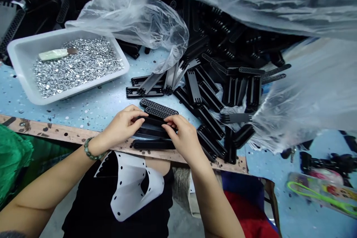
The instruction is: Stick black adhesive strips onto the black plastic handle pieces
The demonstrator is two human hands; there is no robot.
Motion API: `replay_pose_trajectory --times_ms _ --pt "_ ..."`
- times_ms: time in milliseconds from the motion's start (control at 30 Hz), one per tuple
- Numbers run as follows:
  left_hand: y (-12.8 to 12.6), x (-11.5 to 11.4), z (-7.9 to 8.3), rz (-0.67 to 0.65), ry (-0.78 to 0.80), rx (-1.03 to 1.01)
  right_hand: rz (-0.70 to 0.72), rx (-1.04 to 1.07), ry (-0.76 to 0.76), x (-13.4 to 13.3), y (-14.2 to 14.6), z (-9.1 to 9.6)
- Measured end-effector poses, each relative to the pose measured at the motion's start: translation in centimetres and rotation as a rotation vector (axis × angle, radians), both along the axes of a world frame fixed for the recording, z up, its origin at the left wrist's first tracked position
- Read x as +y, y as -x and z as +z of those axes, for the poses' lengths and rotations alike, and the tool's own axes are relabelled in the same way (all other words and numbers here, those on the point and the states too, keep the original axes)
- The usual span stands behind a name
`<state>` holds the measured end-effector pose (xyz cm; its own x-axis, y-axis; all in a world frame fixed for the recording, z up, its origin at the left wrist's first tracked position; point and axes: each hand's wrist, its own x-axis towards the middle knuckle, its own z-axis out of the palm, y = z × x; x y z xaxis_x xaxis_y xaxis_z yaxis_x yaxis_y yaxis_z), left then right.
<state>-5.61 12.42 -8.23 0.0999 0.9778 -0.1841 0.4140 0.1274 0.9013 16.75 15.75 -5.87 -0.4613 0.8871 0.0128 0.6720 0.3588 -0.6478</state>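
White plastic sheet (131, 189) with round holes sits on the person's black top (89, 208), right up close. Above it, the left hand (121, 128) and the right hand (182, 137) hold a small stack of black plastic bars (156, 126) just inside the front edge of the tabletop (92, 113). Each bar is long, flat and thin, and the top ones have rows of tiny holes. The fingers (136, 113) of both hands are curled and closed on the stack, gripping it from each side. One more bar lies flat under the hands, by the wooden front edge. A green bead bracelet (93, 148) circles the left wrist. Many more black bars with comb-like teeth lie in a messy heap (210, 121) to the right. Near the back left corner sits a white tray (22, 59) full of small silver nuts (78, 70), with a pale-handled tool (52, 54) on top. Clear plastic bags (131, 22) spill over the back.
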Motion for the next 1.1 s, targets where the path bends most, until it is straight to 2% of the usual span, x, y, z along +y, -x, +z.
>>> replay_pose_trajectory --times_ms 267,367,467,600,767,900,1000,1100 --pt "0.0 0.2 -0.6 -0.019 -0.071 0.044 -0.022 -0.059 0.074 0.2 0.6 0.6" --pt "0.2 0.1 -0.4 -0.045 -0.085 0.060 -0.091 -0.160 0.078 0.4 0.5 0.6" --pt "0.2 0.1 -0.2 -0.050 -0.078 0.072 -0.172 -0.220 0.089 0.5 -0.7 0.0" --pt "0.0 0.4 -0.3 -0.030 -0.084 0.094 -0.254 -0.005 0.175 0.0 -3.9 -0.9" --pt "0.1 0.1 0.4 -0.013 -0.052 0.160 -0.392 0.257 0.184 -2.0 -6.6 -1.3" --pt "0.9 -1.8 1.8 0.060 -0.039 0.208 -0.311 0.246 0.129 -3.3 -6.3 -1.3" --pt "1.0 -3.2 2.2 -0.003 0.029 0.178 -0.180 0.178 0.040 -3.7 -5.4 -1.1" --pt "0.6 -3.9 1.8 -0.048 0.079 0.123 -0.085 0.085 -0.027 -3.8 -4.7 -0.8"
